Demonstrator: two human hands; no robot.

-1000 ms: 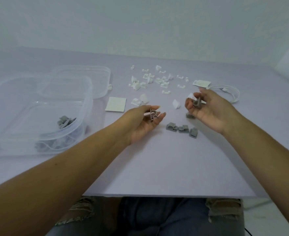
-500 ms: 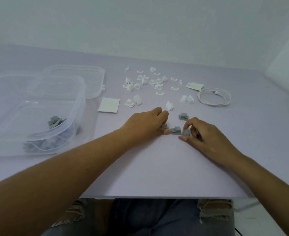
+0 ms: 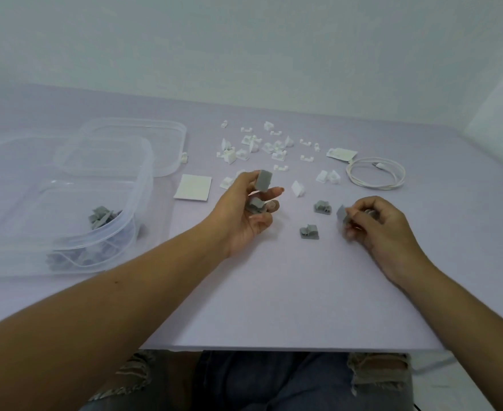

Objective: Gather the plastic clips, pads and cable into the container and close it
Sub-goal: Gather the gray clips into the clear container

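My left hand (image 3: 244, 215) is raised over the table's middle, gripping grey clips (image 3: 263, 180) between its fingertips and against the palm. My right hand (image 3: 375, 223) pinches another grey clip (image 3: 342, 214) just above the table. Two loose grey clips (image 3: 323, 207) (image 3: 309, 231) lie between my hands. The clear container (image 3: 137, 173) stands at the left with several grey clips (image 3: 100, 218) inside. Its lid (image 3: 173, 134) lies behind it. Several white clips (image 3: 256, 145) are scattered further back. A white pad (image 3: 193, 186) lies beside the container, and a coiled white cable (image 3: 376, 173) sits at the right.
A second white pad (image 3: 341, 153) lies by the cable. A single white clip (image 3: 298, 188) sits near the middle, and two more white clips (image 3: 329, 177) lie left of the cable. The table's front edge (image 3: 274, 350) runs just above my knees.
Both hands have lifted from the table, each with grey clips picked from the small cluster. Two grey clips stay on the table.
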